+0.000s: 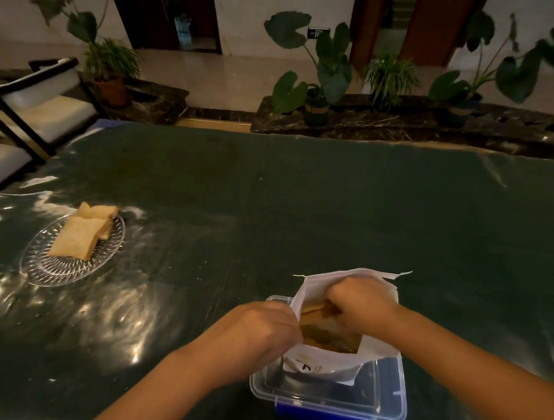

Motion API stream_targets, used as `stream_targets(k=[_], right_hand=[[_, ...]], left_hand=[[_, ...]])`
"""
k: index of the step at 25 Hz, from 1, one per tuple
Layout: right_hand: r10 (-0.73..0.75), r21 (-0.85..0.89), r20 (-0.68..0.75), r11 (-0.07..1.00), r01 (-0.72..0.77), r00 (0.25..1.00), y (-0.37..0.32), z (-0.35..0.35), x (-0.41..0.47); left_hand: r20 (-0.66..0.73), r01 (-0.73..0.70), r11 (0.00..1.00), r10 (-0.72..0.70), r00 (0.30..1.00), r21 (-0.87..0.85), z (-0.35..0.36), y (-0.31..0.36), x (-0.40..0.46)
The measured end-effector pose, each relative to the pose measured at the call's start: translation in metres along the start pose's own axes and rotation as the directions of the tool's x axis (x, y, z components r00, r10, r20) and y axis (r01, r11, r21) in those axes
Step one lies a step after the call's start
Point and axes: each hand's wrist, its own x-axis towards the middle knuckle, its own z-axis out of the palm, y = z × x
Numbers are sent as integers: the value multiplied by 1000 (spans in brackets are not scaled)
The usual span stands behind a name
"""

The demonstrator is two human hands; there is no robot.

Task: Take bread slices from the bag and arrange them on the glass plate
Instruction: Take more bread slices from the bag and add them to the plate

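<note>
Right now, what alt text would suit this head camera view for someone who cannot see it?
A person's left hand holds open a white bag of bread while the right hand reaches inside. The bag sits in a clear plastic container on a dark table; bread slices already lie on a glass plate to the left.

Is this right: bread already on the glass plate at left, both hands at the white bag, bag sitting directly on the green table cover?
One error. The head view shows the white bag sitting in a clear plastic container, not directly on the cover. The rest stands: bread on the glass plate, left hand and right hand at the bag.
</note>
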Motion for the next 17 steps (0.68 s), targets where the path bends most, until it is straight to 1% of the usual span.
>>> stream_targets(k=[1, 2, 3, 6, 8, 9, 10, 12, 13, 14, 15, 17], right_hand=[[-64, -13, -66, 998, 64, 996, 4, -4, -2], [-74, 14, -137, 997, 77, 988, 9, -8, -6], [-92, 4, -173, 996, 94, 981, 16, -10, -8], [-121, 65, -224, 988, 139, 967, 21, -26, -25], [-150, 80, -258, 981, 176, 955, 21, -41, -33], [-160, 116, -277, 973, 199, 947, 24, -47, -35], [-175, 126, -282, 968, 217, 943, 23, -57, -41], [-222, 126, -284, 956, 266, 933, 21, -76, -49], [-260, 111, -298, 946, 304, 918, 20, -85, -53], [-283, 90, -308, 942, 324, 908, 16, -97, -58], [-310, 73, -311, 935, 348, 898, 12, -108, -61], [-353, 26, -322, 924, 381, 879, 0, -130, -68]], left_hand=[[-30, -15, 1000, 15, 999, -11, -2, 0, 1], [-63, -36, 999, 34, 997, -28, -2, 0, 1], [-82, -49, 998, 46, 996, -34, -3, 0, 2], [-115, -40, 996, 30, 993, -86, -2, 0, 2], [-151, 14, 984, -41, 988, -175, -6, 0, 2], [-191, 50, 974, -93, 977, -219, -9, 0, 2], [-252, 89, 963, -155, 955, -254, -14, -2, 2], [-375, 165, 931, -287, 881, -326, -27, -6, 2], [-408, 185, 906, -344, 846, -381, -34, -9, 3], [-402, 193, 870, -394, 827, -454, -40, -11, 3], [-362, 198, 821, -435, 824, -536, -46, -15, 3], [-239, 201, 705, -472, 848, -680, -55, -21, 3]])
